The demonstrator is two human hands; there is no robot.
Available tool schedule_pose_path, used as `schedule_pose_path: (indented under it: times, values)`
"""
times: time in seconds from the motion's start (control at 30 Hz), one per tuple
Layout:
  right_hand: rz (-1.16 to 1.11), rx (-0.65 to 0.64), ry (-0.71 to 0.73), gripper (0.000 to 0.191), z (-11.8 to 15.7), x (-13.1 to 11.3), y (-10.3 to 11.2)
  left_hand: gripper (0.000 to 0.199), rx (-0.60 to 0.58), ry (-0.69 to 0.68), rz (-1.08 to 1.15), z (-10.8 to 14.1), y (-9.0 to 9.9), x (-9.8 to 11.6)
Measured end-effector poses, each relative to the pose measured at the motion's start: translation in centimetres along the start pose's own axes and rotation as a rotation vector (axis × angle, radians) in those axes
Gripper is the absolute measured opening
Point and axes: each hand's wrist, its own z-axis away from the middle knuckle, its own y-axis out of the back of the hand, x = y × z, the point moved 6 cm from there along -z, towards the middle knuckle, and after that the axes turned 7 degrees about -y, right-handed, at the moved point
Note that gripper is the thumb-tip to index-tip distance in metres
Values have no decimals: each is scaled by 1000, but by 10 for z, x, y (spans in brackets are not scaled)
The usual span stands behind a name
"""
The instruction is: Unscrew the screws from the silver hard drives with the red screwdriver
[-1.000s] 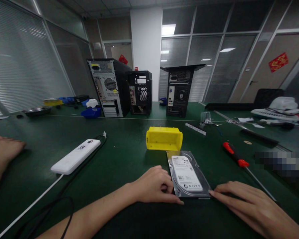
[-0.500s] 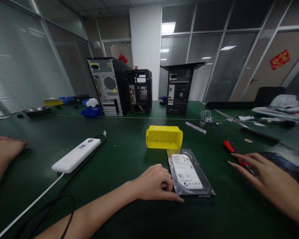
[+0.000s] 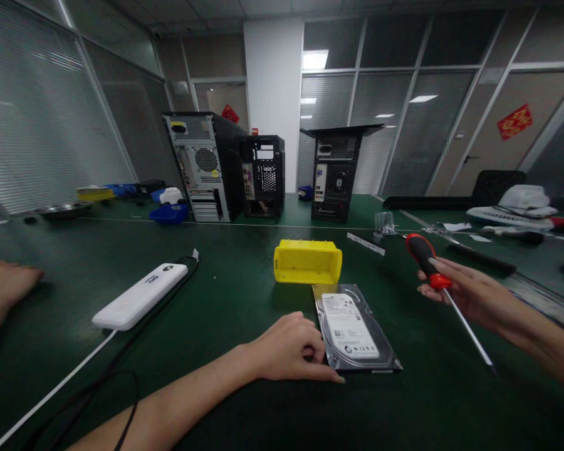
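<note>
My left hand point(image 3: 291, 347) rests on the table with its fingers curled against the left edge of a hard drive point(image 3: 352, 326). Its thumb lies along the drive's front corner. The drive lies flat, with its white label facing up. Off to the right, my right hand point(image 3: 465, 288) holds a screwdriver point(image 3: 436, 279) above the table, fingers and thumb around the red and black handle. The screwdriver's shaft slants down toward me, tip at the lower right. Just behind the drive, a yellow bin point(image 3: 308, 266) stands on its side, its opening facing me.
A white power strip point(image 3: 141, 297) with cables lies on the left. Another person's hand point(image 3: 9, 288) rests at the left edge. Computer cases point(image 3: 202, 169) stand at the back, with a blue bin point(image 3: 169, 213) beside them. A clear plastic container point(image 3: 384, 223) is at the back right.
My right hand has picked up the screwdriver from the table and raised it, the shaft now pointing toward me. My left hand and the hard drive stay in place.
</note>
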Motion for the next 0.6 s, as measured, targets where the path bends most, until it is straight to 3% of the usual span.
schedule_pose_path:
  times: [0.2,0.37,0.6]
  values:
    - [-345,-35,-107,43,36,-46,-20,41,16,-12,-10,0,0,0]
    - [-597,-105,-216,33,51,-47,-22,43,1,-3,-15,0,-1,0]
    - [-603,-93,-232,27,49,-43,-18,42,-2,-12,-8,0,-1,-1]
